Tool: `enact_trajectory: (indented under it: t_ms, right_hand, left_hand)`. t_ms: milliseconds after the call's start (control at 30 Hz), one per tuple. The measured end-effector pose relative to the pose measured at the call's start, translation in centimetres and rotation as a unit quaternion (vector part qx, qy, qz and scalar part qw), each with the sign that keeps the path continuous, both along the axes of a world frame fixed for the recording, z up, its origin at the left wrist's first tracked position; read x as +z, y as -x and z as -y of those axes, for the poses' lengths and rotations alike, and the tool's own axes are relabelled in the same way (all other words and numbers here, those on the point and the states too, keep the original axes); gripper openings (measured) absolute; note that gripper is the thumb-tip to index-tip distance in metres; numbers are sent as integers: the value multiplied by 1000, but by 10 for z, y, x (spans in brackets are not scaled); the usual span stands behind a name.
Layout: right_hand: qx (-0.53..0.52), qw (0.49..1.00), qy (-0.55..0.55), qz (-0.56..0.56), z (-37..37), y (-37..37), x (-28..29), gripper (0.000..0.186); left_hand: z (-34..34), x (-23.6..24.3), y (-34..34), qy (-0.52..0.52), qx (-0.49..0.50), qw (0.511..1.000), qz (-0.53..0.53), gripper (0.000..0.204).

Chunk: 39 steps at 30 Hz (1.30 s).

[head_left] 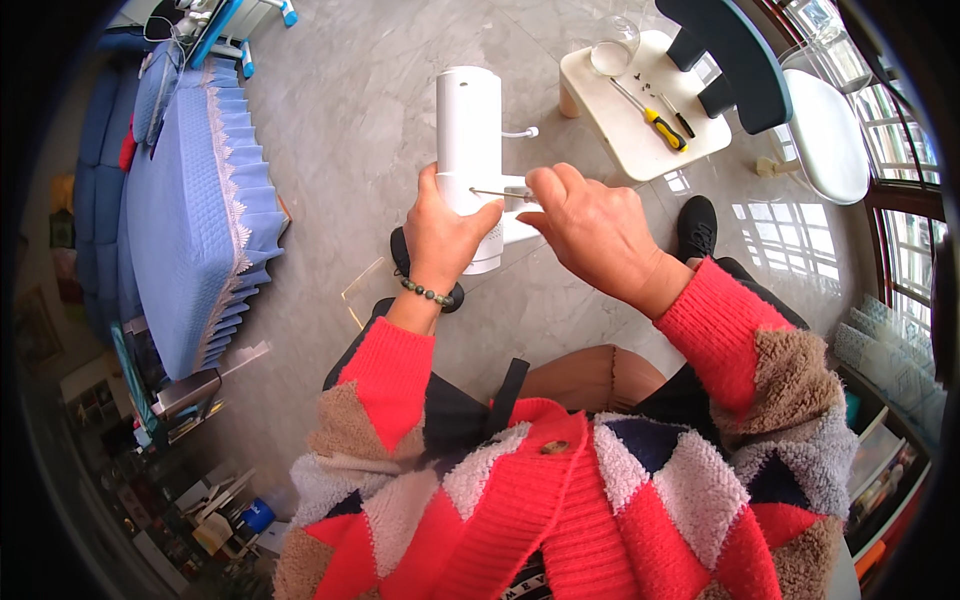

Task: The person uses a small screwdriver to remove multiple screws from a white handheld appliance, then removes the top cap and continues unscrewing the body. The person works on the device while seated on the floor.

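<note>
A white cylindrical appliance [468,140] is held up over the marble floor [350,120], in front of the person's chest, with a short white cord stub at its right side. It is gripped around its lower body by the left hand [440,235], whose fingers are wrapped closed about the casing and whose thumb is laid across the front. A thin metal tool shaft [500,193] is set almost level against the casing, and its handle end is pinched in the closed fingers of the right hand [590,225].

A slip seems the likeliest trouble: the tip is fine and the casing smooth, so if pressure is put on at an angle, the shaft could skid off and scratch the plastic or jab the left thumb, which lies just beside it. The appliance is unsupported from below, so a loosened hold could let it drop.

Well apart, a yellow-handled screwdriver [655,118] and a clear bowl [612,50] are seen on a small white table [690,150].
</note>
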State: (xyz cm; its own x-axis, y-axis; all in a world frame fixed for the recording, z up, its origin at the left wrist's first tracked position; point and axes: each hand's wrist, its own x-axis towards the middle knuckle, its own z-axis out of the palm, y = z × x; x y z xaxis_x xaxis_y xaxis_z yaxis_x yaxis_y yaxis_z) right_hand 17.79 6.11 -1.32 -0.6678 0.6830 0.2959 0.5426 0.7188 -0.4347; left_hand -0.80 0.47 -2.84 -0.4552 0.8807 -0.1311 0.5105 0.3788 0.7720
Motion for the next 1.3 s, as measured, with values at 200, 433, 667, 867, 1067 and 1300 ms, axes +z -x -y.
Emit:
enact_trajectory:
  t_ms: [200,433,667,867,1067,1300]
  right_hand:
    - [42,998,-51,4,4,2,-10,13]
    - [-99,553,811,-166,-16,-3,8,30]
    - [-14,996,60,-67,5,6,-8,24]
    - [26,995,-93,3,2,0,-13,21]
    - [-74,774,623,-87,-12,7,0,26]
    - [-49,950,278,-130,-1,9,-6,24]
  left_hand:
    - [6,-5,-3,-6,1,999,50,71]
    - [7,4,-7,-26,-21,995,-92,70]
    - [-1,7,1,4,-12,997,-76,73]
    - [2,-2,-3,-19,-9,1000,-23,73]
    - [6,1,-11,-24,-19,995,-96,71]
    - [-2,3,-1,-9,-34,994,-104,71]
